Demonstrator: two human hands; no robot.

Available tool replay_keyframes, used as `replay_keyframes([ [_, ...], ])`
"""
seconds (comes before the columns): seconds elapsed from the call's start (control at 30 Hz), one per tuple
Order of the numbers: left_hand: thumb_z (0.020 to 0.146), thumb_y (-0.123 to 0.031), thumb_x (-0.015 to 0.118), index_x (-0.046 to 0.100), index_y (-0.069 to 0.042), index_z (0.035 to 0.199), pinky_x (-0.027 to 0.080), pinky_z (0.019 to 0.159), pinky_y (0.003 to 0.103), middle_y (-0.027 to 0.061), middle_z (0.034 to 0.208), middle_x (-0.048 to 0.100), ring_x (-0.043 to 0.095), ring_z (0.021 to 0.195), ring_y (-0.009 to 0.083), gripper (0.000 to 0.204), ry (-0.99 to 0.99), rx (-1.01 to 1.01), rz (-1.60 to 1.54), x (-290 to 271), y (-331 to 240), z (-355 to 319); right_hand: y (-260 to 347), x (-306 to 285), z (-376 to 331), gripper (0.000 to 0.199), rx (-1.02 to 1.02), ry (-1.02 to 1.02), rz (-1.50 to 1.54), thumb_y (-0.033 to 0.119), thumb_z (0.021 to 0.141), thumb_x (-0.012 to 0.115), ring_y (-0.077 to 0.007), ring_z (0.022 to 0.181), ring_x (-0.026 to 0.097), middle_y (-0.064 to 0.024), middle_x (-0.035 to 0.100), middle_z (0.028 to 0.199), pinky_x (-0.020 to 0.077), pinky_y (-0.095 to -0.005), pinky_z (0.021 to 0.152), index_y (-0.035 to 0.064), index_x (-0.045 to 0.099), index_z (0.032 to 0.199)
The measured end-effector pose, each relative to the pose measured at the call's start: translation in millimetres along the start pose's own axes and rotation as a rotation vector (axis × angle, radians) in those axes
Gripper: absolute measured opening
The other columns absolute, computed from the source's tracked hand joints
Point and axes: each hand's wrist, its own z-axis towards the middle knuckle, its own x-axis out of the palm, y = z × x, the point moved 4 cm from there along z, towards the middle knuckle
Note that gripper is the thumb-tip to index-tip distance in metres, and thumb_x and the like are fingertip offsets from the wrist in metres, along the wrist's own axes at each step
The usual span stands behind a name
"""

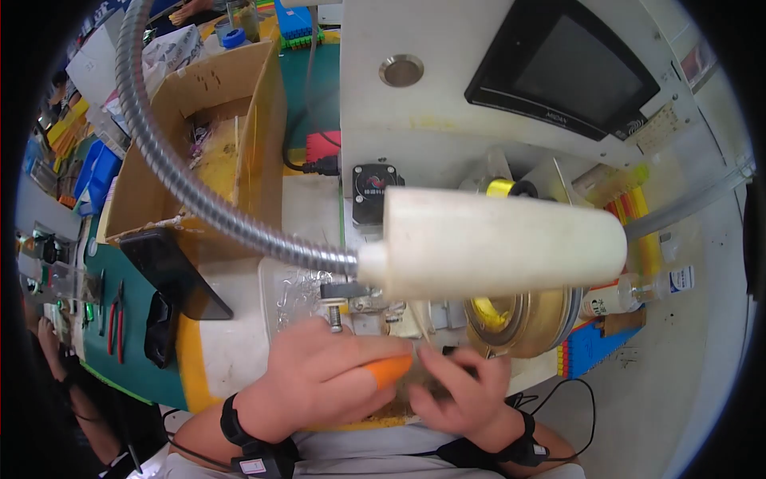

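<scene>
1. Here's the left hand [307,387], orange finger cover [389,371] on, curled near the tabletop's [231,347] front edge; can't tell whether it's gripping.
2. Right hand [475,391] faces it, blurred, fingers bent, grip unclear.
3. Slim cream-coloured stick [420,319] sits just beyond the right fingertips, the nearer ones, its length pointing away from that edge.
4. Rightward, smooth round brass-coloured drum [527,326]; leftward, threaded metal bolt [335,321].

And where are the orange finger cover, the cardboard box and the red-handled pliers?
Orange finger cover [389,370], head view: its middle.
Cardboard box [266,152], head view: its right wall.
Red-handled pliers [120,331], head view: right handle.
</scene>
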Motion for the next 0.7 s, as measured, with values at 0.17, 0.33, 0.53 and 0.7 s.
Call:
replay_keyframes([
  [0.17, 0.070, -0.014, 0.085, 0.066, -0.017, 0.088, 0.036, 0.052, 0.027, -0.0022, 0.114, 0.078, 0.055, 0.057, 0.0089, 0.026, -0.067, 0.084, -0.070, 1, -3, 12, 18, -59, 12, 0.036, -0.394, -0.286, 0.010, 0.031, 0.091, 0.076, -0.0223, 0.096, 0.054, -0.0036, 0.051, 0.101, 0.0433, -0.0356, 0.079, 0.0190, 0.075, 0.125],
  [0.33, 0.069, -0.015, 0.085, 0.071, -0.017, 0.090, 0.042, 0.053, 0.026, -0.0016, 0.113, 0.078, 0.060, 0.060, 0.0088, 0.026, -0.045, 0.054, -0.067, -1, -3, 6, 48, -63, 94, 0.013, -0.259, -0.177, -0.456, 0.023, 0.099, 0.068, -0.0267, 0.091, 0.066, -0.0072, 0.068, 0.101, 0.0523, -0.0379, 0.081, 0.0103, 0.068, 0.101],
  [0.53, 0.070, -0.016, 0.085, 0.076, -0.017, 0.088, 0.057, 0.067, 0.030, -0.0010, 0.113, 0.078, 0.073, 0.080, 0.0143, 0.020, -0.121, 0.007, -0.122, 0, -5, 8, 46, -40, 88, 0.032, -0.082, -0.082, -0.702, 0.022, 0.077, 0.080, -0.0425, 0.123, 0.062, -0.0156, 0.069, 0.127, 0.0349, -0.0614, 0.110, 0.0099, 0.082, 0.107],
  [0.7, 0.070, -0.017, 0.085, 0.079, -0.017, 0.094, 0.059, 0.077, 0.036, -0.0020, 0.111, 0.077, 0.075, 0.095, 0.0194, 0.025, 0.000, -0.030, -0.107, -1, -4, 3, 41, -41, 90, 0.031, -0.078, -0.106, -0.623, 0.019, 0.075, 0.080, -0.0432, 0.123, 0.064, -0.0143, 0.074, 0.117, 0.0296, -0.0673, 0.116, 0.0083, 0.083, 0.104],
])
